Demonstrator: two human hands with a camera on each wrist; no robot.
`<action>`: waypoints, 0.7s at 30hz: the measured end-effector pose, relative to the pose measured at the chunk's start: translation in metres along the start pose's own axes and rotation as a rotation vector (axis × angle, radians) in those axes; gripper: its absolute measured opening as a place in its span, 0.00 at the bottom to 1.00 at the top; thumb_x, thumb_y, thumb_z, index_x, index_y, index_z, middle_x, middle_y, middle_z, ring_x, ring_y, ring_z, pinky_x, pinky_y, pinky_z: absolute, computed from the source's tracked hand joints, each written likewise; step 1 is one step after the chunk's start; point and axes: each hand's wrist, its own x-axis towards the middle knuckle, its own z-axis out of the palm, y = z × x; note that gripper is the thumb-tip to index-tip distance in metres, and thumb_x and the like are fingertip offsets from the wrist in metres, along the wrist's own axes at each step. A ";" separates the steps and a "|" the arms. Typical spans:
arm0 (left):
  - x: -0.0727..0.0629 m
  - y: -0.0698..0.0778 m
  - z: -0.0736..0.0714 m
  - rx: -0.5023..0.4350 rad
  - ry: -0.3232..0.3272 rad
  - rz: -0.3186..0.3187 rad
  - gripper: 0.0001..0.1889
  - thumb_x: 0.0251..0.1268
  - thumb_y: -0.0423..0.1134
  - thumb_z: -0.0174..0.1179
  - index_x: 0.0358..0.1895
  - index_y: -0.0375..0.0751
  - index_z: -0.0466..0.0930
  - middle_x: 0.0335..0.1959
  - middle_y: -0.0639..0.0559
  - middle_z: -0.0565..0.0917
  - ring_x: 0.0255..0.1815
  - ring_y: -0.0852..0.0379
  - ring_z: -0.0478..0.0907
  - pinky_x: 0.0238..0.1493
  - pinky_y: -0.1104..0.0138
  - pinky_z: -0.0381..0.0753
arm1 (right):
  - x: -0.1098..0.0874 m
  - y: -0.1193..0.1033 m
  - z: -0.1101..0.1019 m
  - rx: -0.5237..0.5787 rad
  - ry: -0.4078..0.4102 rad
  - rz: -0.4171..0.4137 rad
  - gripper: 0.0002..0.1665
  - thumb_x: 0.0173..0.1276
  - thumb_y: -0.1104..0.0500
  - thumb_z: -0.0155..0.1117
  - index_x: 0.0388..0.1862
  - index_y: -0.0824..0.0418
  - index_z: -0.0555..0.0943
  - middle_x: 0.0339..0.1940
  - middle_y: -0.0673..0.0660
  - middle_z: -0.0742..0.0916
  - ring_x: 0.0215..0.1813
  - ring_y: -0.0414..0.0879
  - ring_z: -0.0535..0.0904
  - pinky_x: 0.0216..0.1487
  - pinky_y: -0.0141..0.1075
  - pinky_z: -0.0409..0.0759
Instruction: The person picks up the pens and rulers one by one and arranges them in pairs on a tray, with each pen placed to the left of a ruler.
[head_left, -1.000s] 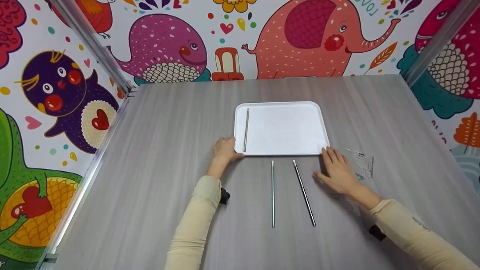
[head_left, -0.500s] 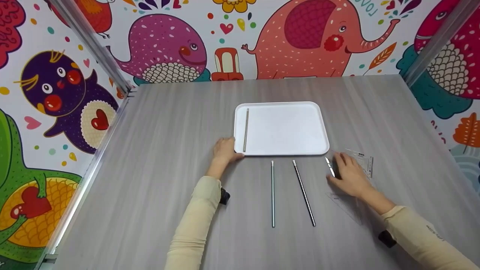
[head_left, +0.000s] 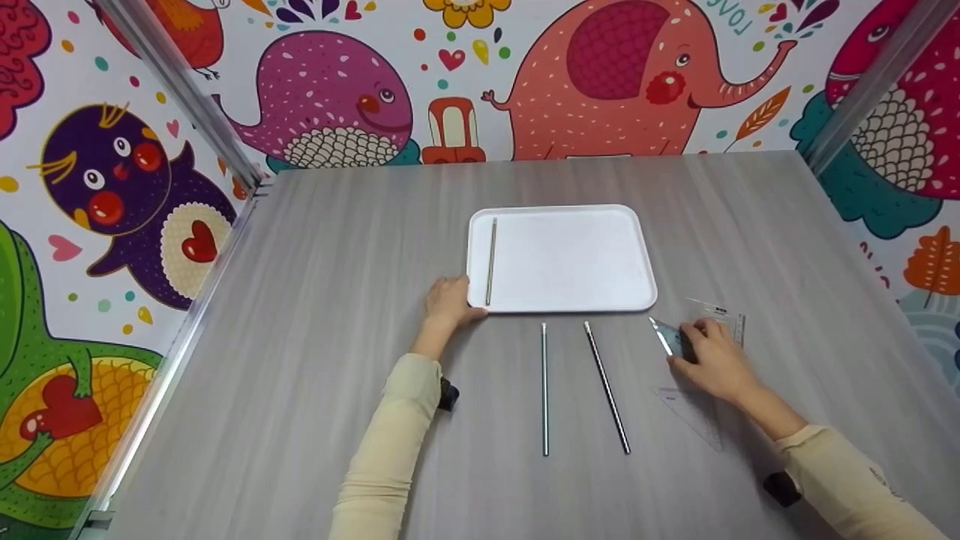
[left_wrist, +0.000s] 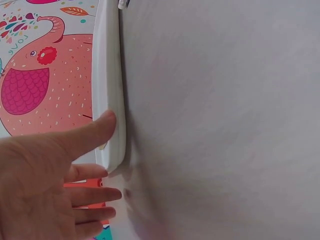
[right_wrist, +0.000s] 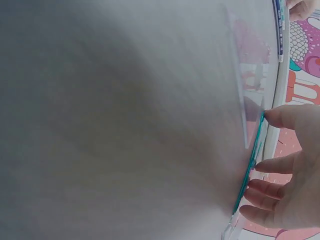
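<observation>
In the head view, my left hand (head_left: 450,300) holds the near-left corner of a white tray (head_left: 570,259). Its thumb lies along the tray's front wall (left_wrist: 107,100) in the left wrist view, with the other fingers around the corner. A slim gold-brown pencil (head_left: 491,262) lies inside the tray's left side. To the right of the tray's front, my right hand (head_left: 716,360) pinches a small teal-tinted set square (head_left: 670,336) between thumb and fingers, low over the table. Its teal edge (right_wrist: 248,170) runs along the fingertips in the right wrist view.
A teal pencil (head_left: 545,390) and a dark patterned pencil (head_left: 607,388) lie in front of the tray. Clear set squares lie around my right hand, one (head_left: 694,416) nearer me and one (head_left: 738,324) behind it. Printed walls (head_left: 330,97) border the grey table (head_left: 300,360).
My right hand has left the tray's near-right corner, moved right and towards me, and taken hold of the teal set square. My left hand has stayed at the tray.
</observation>
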 end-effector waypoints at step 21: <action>0.000 0.002 -0.001 -0.003 -0.002 -0.024 0.28 0.47 0.50 0.68 0.48 0.33 0.75 0.46 0.40 0.80 0.50 0.46 0.73 0.54 0.61 0.70 | -0.009 0.006 -0.017 0.105 -0.028 0.090 0.30 0.41 0.62 0.74 0.41 0.79 0.76 0.33 0.67 0.76 0.34 0.57 0.71 0.34 0.48 0.70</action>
